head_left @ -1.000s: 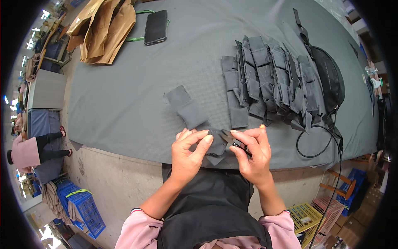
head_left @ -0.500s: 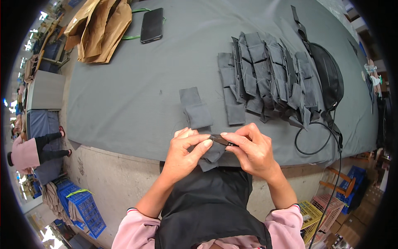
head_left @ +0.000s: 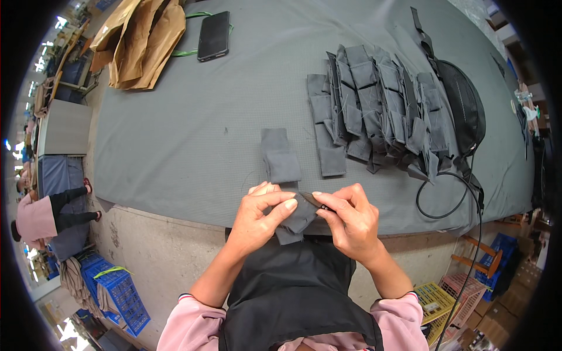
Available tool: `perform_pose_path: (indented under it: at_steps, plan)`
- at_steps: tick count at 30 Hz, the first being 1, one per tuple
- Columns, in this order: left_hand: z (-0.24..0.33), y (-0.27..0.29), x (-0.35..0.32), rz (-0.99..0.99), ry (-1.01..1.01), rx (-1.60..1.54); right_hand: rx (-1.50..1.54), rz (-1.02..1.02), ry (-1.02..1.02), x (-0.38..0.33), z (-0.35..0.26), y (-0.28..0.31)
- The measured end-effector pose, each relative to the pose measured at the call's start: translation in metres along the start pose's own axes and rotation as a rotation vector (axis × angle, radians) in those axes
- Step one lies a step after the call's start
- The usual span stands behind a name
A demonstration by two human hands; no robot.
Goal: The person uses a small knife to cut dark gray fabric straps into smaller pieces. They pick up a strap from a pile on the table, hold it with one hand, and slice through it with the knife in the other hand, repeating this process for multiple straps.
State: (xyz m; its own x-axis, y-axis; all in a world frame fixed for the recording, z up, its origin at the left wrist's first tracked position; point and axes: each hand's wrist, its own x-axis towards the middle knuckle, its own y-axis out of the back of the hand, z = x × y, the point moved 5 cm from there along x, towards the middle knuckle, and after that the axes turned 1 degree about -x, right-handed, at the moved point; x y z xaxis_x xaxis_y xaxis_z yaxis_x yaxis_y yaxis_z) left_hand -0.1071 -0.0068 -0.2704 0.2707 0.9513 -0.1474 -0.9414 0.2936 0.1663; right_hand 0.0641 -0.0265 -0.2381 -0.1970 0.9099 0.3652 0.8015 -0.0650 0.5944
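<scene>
A dark grey sewn fabric strip (head_left: 283, 167) lies at the table's near edge, its far end flat on the cloth and its lower end hanging over my lap. My left hand (head_left: 254, 216) pinches the strip between thumb and fingers, with its other fingers curled under. In my right hand (head_left: 356, 225) are small dark pointed thread snips (head_left: 310, 200), held between thumb and forefinger. Their tip is at the fabric beside my left thumb; whether the blades touch a thread is too small to tell.
Several similar grey strips (head_left: 363, 88) are bundled to the right, trailing loose threads. Beyond them lies a black waist bag (head_left: 462, 108) with a looped cable (head_left: 418, 202). A phone (head_left: 214, 36) and brown paper bag (head_left: 146, 47) sit far left. Another person (head_left: 36, 217) stands off left.
The strip's far end has shifted slightly right and straightened. My right hand has moved slightly left and down, and the snips now tilt more steeply, their tip nearer the fabric.
</scene>
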Motion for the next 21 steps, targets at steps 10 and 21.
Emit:
perform_pose_path:
  at_steps: [10,21]
  plan:
    - [0.012,-0.002,-0.004,0.051,-0.216,0.304,0.319,-0.142,-0.214,0.029,0.002,-0.004]
    - [0.001,0.003,-0.002,0.047,-0.073,0.187,0.909,-0.146,-0.380,0.003,0.024,-0.013]
